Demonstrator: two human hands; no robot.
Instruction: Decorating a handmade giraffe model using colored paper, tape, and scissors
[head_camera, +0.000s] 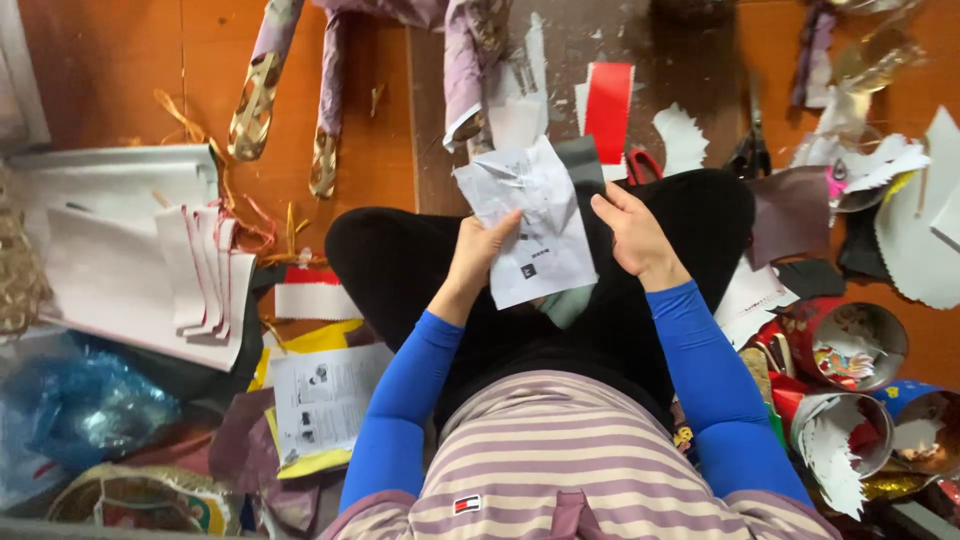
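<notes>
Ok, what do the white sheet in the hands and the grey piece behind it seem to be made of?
The white sheet looks like thin matte paper: creased, crumpled at the top, with small dark print. The grey piece behind it looks like soft matte felt or fabric, though that is less sure; it shows no creases. The left hand and right hand hold them.

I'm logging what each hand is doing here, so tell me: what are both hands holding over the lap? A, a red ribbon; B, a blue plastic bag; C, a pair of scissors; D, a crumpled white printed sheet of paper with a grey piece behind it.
D: the left hand and right hand grip opposite edges of the crumpled white printed sheet, with the grey piece showing behind it.
</notes>
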